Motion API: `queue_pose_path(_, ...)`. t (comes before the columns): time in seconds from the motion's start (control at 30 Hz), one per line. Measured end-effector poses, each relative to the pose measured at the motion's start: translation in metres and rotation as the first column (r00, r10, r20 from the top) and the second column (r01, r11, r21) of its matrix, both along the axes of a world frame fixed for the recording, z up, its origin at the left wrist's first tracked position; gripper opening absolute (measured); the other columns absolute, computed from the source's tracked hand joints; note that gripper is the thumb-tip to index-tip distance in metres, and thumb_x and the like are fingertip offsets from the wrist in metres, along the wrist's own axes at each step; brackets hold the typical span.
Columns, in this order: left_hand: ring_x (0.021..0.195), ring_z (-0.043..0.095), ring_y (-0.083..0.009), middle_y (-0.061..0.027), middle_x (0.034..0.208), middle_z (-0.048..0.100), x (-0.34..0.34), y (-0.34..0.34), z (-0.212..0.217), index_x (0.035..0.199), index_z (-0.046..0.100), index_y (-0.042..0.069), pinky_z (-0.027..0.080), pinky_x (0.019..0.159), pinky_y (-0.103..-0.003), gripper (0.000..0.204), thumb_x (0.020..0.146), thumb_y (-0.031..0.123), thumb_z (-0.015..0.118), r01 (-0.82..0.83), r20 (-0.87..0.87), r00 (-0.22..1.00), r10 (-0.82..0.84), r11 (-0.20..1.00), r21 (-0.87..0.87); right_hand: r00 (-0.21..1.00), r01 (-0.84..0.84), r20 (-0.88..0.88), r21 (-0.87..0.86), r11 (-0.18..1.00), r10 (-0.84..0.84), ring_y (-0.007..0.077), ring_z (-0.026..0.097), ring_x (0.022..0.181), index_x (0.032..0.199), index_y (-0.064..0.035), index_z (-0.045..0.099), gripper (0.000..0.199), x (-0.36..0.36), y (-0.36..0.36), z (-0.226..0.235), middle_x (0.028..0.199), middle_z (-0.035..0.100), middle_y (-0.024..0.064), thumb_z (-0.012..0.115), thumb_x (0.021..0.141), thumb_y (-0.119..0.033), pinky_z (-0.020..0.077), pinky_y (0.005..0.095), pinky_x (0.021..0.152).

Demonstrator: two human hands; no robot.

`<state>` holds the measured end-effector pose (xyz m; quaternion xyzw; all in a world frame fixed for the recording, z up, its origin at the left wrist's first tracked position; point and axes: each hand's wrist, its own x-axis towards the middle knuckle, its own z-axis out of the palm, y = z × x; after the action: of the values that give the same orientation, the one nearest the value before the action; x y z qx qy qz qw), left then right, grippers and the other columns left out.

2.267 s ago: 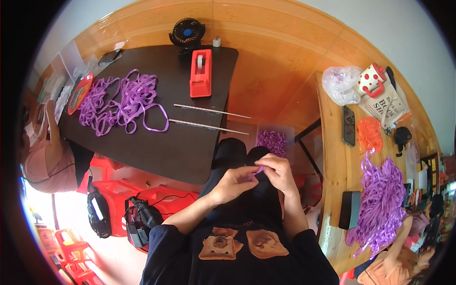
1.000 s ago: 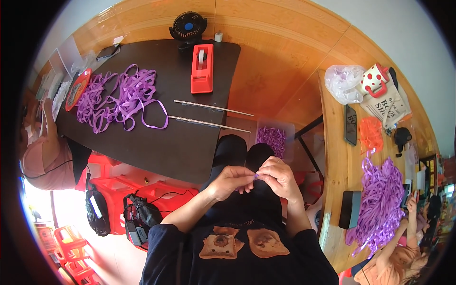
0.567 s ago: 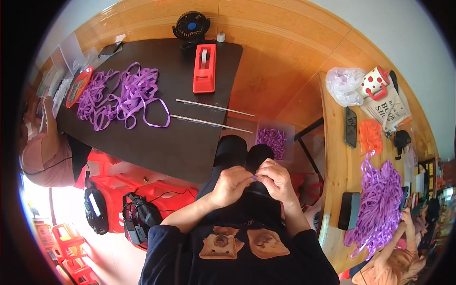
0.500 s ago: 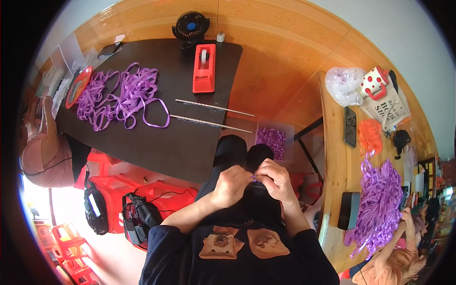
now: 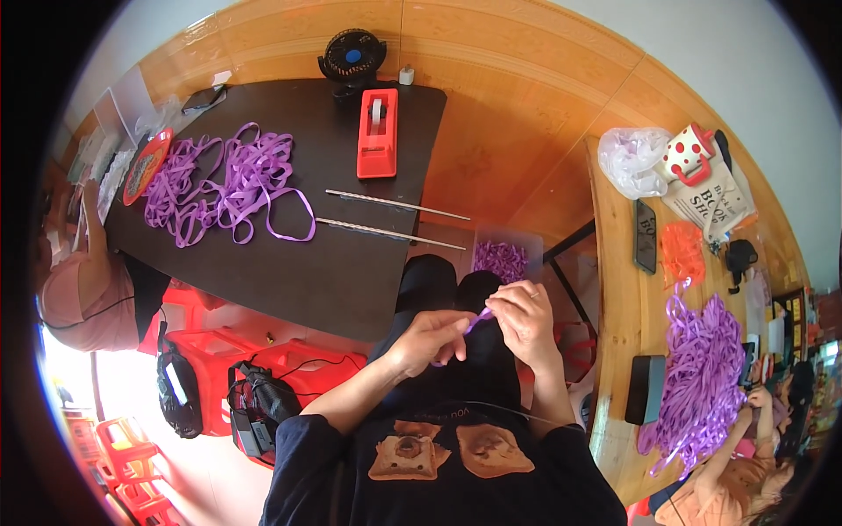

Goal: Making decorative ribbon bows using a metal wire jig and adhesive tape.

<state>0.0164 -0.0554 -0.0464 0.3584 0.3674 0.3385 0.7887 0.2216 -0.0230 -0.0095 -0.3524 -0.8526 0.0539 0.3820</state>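
Above my lap, a short piece of purple ribbon stretches between my two hands. My left hand pinches its lower end, and a bit of purple shows beneath those fingers. The upper end is gripped by the fingertips of my right hand. Just beyond my knees, a clear plastic box holds many small purple ribbon pieces. Two thin metal sticks lie side by side on the dark table, their ends jutting past its right edge.
On the dark table are loose purple ribbon, a red tape dispenser and a black fan. A wooden table at right bears a large ribbon heap and a phone. People sit at far left and lower right.
My hands have drawn apart, the right one moving up and to the right. More of the purple ribbon now shows between them.
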Motion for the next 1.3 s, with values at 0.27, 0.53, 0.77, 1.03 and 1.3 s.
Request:
queue_pose_path(0.27, 0.064, 0.058, -0.0049, -0.0045, 0.077, 0.068, 0.029, 0.024, -0.015, 0.098, 0.068, 0.000, 0.041, 0.054, -0.017, 0.020, 0.094, 0.016, 0.057, -0.222, -0.013, 0.973, 0.231, 0.946, 0.237, 0.974, 0.222, -0.107, 0.278, 0.934, -0.200, 0.0251, 0.061, 0.082, 0.087, -0.0035, 0.065, 0.020, -0.010, 0.035, -0.018, 0.086, 0.062, 0.0059, 0.067, 0.068, 0.001, 0.0406, 0.0363, 0.070)
queue_pose_path(0.53, 0.071, 0.061, -0.0102, -0.0073, 0.081, 0.067, 0.038, 0.068, -0.035, 0.102, 0.066, -0.003, 0.049, 0.066, -0.022, 0.019, 0.092, 0.011, 0.059, -0.488, 0.148, 0.870, 0.470, 0.782, 0.387, 0.910, 0.137, -0.410, 0.156, 0.978, -0.062, 0.0267, 0.059, 0.076, 0.087, 0.0007, 0.065, 0.018, -0.039, 0.112, -0.024, 0.083, 0.064, 0.0108, 0.063, 0.072, 0.010, 0.0461, 0.0345, 0.069)
queue_pose_path(0.77, 0.068, 0.060, -0.0109, -0.0072, 0.080, 0.067, 0.030, 0.089, -0.049, 0.109, 0.063, 0.001, 0.047, 0.064, -0.023, 0.020, 0.094, 0.013, 0.057, -0.645, 0.104, 0.737, 0.668, 0.648, 0.405, 0.848, -0.025, -0.529, 0.012, 1.000, 0.027, 0.0229, 0.061, 0.072, 0.086, -0.0008, 0.066, 0.017, -0.068, 0.150, -0.036, 0.078, 0.066, 0.0091, 0.062, 0.073, 0.009, 0.0463, 0.0307, 0.068)
queue_pose_path(1.03, 0.067, 0.059, -0.0108, -0.0061, 0.078, 0.065, 0.030, 0.088, -0.053, 0.108, 0.062, 0.002, 0.047, 0.064, -0.023, 0.019, 0.095, 0.015, 0.055, -0.698, 0.151, 0.701, 0.697, 0.627, 0.347, 0.802, -0.201, -0.596, -0.199, 0.959, 0.045, 0.0166, 0.060, 0.076, 0.089, 0.0022, 0.066, 0.016, -0.083, 0.145, -0.078, 0.081, 0.064, 0.0076, 0.061, 0.075, 0.009, 0.0472, 0.0257, 0.067)
queue_pose_path(1.3, 0.069, 0.064, -0.0136, -0.0111, 0.086, 0.069, 0.014, 0.006, -0.051, 0.108, 0.063, -0.003, 0.049, 0.066, -0.023, 0.021, 0.094, 0.012, 0.055, -0.524, -0.042, 0.838, 0.544, 0.824, 0.214, 0.660, -0.438, -0.703, -0.647, 0.624, -0.264, 0.0068, 0.058, 0.072, 0.087, 0.0008, 0.067, 0.005, -0.090, 0.083, -0.123, 0.077, 0.065, 0.0011, 0.067, 0.082, -0.001, 0.0462, 0.0220, 0.063)
